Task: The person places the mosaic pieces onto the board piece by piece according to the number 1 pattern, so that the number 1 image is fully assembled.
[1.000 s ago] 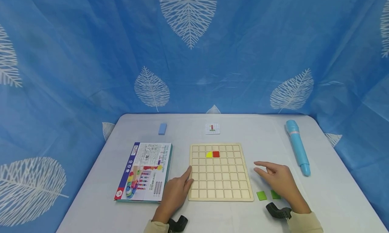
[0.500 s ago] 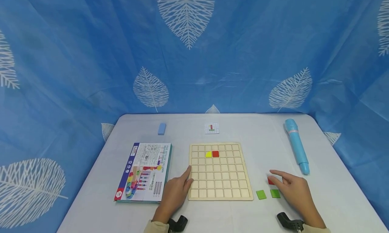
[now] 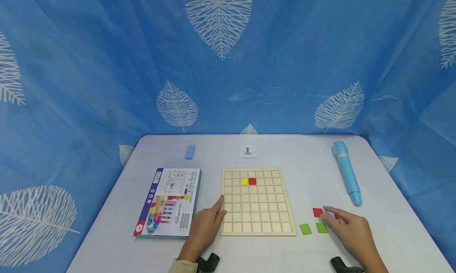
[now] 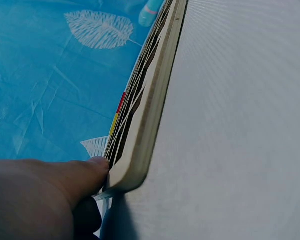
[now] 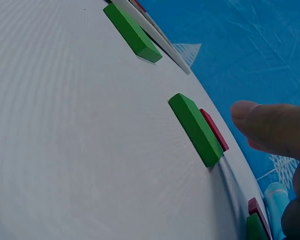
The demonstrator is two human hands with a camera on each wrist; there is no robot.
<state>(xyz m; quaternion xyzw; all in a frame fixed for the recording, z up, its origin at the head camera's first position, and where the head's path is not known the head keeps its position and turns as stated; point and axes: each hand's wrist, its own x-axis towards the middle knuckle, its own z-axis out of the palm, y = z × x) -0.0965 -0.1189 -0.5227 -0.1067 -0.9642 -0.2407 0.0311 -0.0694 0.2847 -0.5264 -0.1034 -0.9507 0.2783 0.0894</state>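
Observation:
A wooden grid board (image 3: pixel 256 211) lies in the middle of the table, with a yellow tile (image 3: pixel 244 181) and a red tile (image 3: pixel 252 181) side by side in its second row. My left hand (image 3: pixel 204 225) steadies the board's left edge, index finger and thumb extended against it. In the left wrist view the thumb (image 4: pixel 85 175) touches the frame near a corner. My right hand (image 3: pixel 350 229) is low over the table, thumb and index finger apart, fingertips right beside a loose red tile (image 3: pixel 317 212). Two green tiles (image 3: pixel 305 229) lie nearby; more red and green pieces (image 5: pixel 255 227) show beneath this hand.
A boxed toy set (image 3: pixel 169 201) lies left of the board. Behind are a small blue block (image 3: pixel 190 152) and a pattern card (image 3: pixel 247 151) with a coloured figure. A light-blue microphone-shaped object (image 3: pixel 348 173) lies at the right, before a blue leaf-print curtain (image 3: pixel 278 67).
My right hand has moved right and toward me, from beside the board to the loose tiles, uncovering a red and a green tile. The left hand stays at the board's edge.

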